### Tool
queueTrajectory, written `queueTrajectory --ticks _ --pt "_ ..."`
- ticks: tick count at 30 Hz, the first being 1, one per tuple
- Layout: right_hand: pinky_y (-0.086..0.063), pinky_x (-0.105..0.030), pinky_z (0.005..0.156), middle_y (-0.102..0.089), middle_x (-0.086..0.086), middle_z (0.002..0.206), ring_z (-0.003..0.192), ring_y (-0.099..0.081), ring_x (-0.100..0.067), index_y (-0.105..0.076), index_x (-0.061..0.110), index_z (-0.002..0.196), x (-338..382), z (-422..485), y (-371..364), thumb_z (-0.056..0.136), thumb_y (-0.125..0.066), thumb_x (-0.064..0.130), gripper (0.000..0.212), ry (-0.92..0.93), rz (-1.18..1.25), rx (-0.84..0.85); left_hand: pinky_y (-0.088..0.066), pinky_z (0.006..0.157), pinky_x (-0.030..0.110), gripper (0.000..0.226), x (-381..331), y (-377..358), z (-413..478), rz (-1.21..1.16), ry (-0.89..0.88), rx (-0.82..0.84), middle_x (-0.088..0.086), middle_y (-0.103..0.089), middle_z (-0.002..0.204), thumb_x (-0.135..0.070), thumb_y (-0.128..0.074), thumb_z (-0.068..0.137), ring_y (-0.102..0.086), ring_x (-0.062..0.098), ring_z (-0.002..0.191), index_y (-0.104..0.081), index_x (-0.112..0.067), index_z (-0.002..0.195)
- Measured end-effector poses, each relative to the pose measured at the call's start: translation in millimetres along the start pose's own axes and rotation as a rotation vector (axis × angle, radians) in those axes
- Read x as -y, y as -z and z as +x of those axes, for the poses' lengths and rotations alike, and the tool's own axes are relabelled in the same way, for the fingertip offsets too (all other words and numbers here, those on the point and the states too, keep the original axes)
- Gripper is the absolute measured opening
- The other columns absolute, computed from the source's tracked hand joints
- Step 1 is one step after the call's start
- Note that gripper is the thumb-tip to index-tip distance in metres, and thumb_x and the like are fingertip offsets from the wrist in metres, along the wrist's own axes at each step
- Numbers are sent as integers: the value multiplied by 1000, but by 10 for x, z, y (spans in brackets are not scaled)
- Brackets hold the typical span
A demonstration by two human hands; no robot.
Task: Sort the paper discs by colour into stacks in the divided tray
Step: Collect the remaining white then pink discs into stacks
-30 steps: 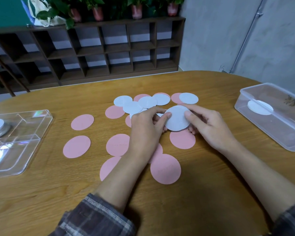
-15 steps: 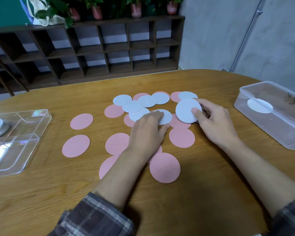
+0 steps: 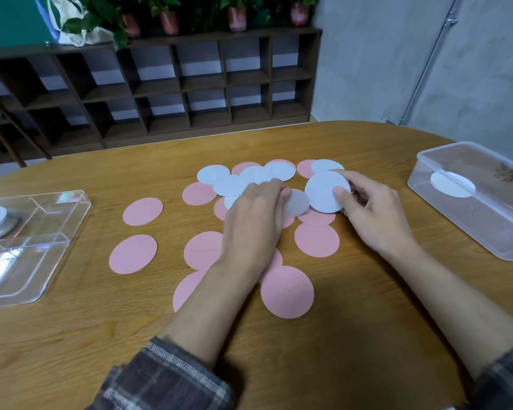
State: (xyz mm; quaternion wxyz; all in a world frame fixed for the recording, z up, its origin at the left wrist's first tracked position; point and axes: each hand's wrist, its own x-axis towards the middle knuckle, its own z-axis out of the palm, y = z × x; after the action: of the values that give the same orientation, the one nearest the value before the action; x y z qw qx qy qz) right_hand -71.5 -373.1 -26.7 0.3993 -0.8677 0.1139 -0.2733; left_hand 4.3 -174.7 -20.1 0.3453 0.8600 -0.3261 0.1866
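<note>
At centre our right hand (image 3: 373, 214) pinches a thin white stack (image 3: 323, 187), thumb on top, while our left hand (image 3: 249, 220) presses near-straight fingers on a loose white disc (image 3: 298, 202): light, flimsy paper, we judge, best slid, then lifted by its edge.

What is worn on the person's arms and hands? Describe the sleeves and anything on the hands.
The left hand and right hand are bare: no gloves, rings or watch show. The forearms are uncovered too. The left sleeve and right sleeve end near the elbows, in dark checked cloth, grey-purple with pale stripes.
</note>
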Motion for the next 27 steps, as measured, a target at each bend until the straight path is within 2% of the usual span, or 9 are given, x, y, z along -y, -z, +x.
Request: queueTrajectory --ticks 2,5,7,10,13,16,19,21,27 --pt "-50 -36 78 -70 10 95 84 -61 -23 -66 30 134 16 -8 -5 102 -56 21 34 4 4 17 -46 77 31 20 -11 -14 3 -93 -5 -68 -1 -68 98 -24 -53 107 -57 18 95 -70 -14 102" --pt "-48 -31 72 -64 25 79 76 -57 -15 -65 31 135 25 -15 -17 104 -54 21 34 13 21 48 -43 79 18 16 -17 -24 12 -215 18 -88 -1 -70 97 -17 -58 104 -61 14 92 -72 -13 99" --pt "-48 -31 73 -62 26 73 73 -57 -10 -65 31 136 30 -23 -24 106 -51 22 34 20 33 65 -51 80 25 14 -16 -43 7 -270 41 -64 -2 -73 96 -17 -60 103 -65 14 90 -73 -12 100" --pt "-51 -38 75 -62 3 67 69 -59 -12 -66 34 134 45 -26 -36 107 -47 20 35 31 64 90 -60 78 41 16 -23 -53 -8 -313 109 -35 -2 -75 92 -18 -65 101 -71 14 82 -75 -12 112" --pt "-52 -34 75 -63 -7 70 69 -60 -14 -67 34 133 52 -36 -48 108 -45 18 36 27 125 138 -59 74 33 24 -48 -48 -20 -326 127 -18 -4 -74 84 -22 -69 98 -69 9 74 -77 -15 119" --pt "-50 -32 72 -65 -3 75 69 -59 -16 -68 32 130 93 -68 -51 107 -48 21 32 65 152 182 -55 69 31 16 -50 -33 -21 -333 121 -13 -7 -72 76 -23 -72 95 -66 12 70 -81 -19 108" --pt "-52 -46 74 -68 -11 86 75 -61 -29 -66 34 128 101 -83 -59 105 -56 31 26 117 60 203 -56 70 35 10 -16 -48 -19 -366 152 -13 -9 -72 73 -26 -73 95 -68 12 70 -80 -20 94" --pt "-52 -49 78 -68 -14 89 79 -63 -30 -66 33 128 80 -79 -66 104 -58 30 26 137 26 206 -57 71 37 12 -12 -51 -18 -377 163 -10 -10 -72 73 -28 -73 95 -68 11 71 -80 -19 92" --pt "-49 -38 89 -74 -7 106 98 -65 -25 -58 26 144 54 -73 -67 103 -58 27 41 167 -46 181 -60 72 40 17 25 -25 1 -395 145 25 -11 -72 83 -35 -72 96 -70 10 76 -81 -22 97"
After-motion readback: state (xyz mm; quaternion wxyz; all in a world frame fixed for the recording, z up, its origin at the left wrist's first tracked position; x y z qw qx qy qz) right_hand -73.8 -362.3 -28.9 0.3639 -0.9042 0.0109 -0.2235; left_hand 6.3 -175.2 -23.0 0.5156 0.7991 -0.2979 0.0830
